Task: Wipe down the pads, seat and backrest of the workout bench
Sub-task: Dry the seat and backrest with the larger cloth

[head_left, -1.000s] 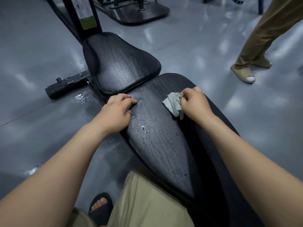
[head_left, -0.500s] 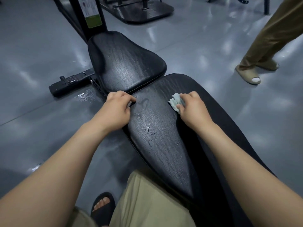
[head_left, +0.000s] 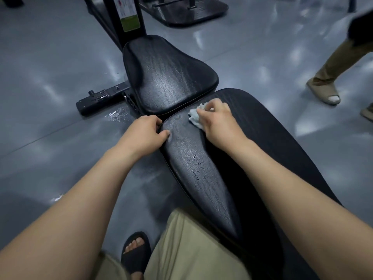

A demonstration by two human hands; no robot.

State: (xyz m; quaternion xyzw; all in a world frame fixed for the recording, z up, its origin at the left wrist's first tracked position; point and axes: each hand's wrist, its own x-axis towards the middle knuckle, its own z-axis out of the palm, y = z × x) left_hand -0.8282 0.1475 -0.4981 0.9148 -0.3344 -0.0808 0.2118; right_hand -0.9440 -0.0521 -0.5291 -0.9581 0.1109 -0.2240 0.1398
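Workout bench (head_left: pixel 262 148), black and upholstered, runs from the centre of the frame to the lower right. Its long backrest (head_left: pixel 201 178) meets the wedge-shaped seat (head_left: pixel 169 77) just above centre. Both pads show a wet, streaked sheen, and dark droplets (head_left: pixel 194 158) sit on the backrest.

The left hand (head_left: pixel 144 132) grips the narrow end of the backrest at its left edge, fingers curled over the rim and thumb on top. The right hand (head_left: pixel 217 122) holds a bunched pale cloth (head_left: pixel 194 117) and presses it onto the backrest just below the seam with the seat.

The floor (head_left: pixel 50 67) is glossy grey and carries soft light reflections. A wet patch (head_left: pixel 119 115) lies beside the black frame foot (head_left: pixel 101 98), left of centre. An upright post (head_left: pixel 125 15) with a label (head_left: pixel 129 19) rises behind the seat, and another machine's base plate (head_left: pixel 181 11) lies at the upper centre.

- **Hidden:** the hand covers most of the cloth, and tan shorts (head_left: pixel 191 249) and the right forearm cover the near end of the backrest.
- **Cut off:** the post stops at the top edge, and a second person (head_left: pixel 339 59) at the right edge shows only a trouser leg and a sandalled foot (head_left: pixel 323 93).
- **Hard to make out:** the right fingertips are blurred, and the label's print is unreadable.
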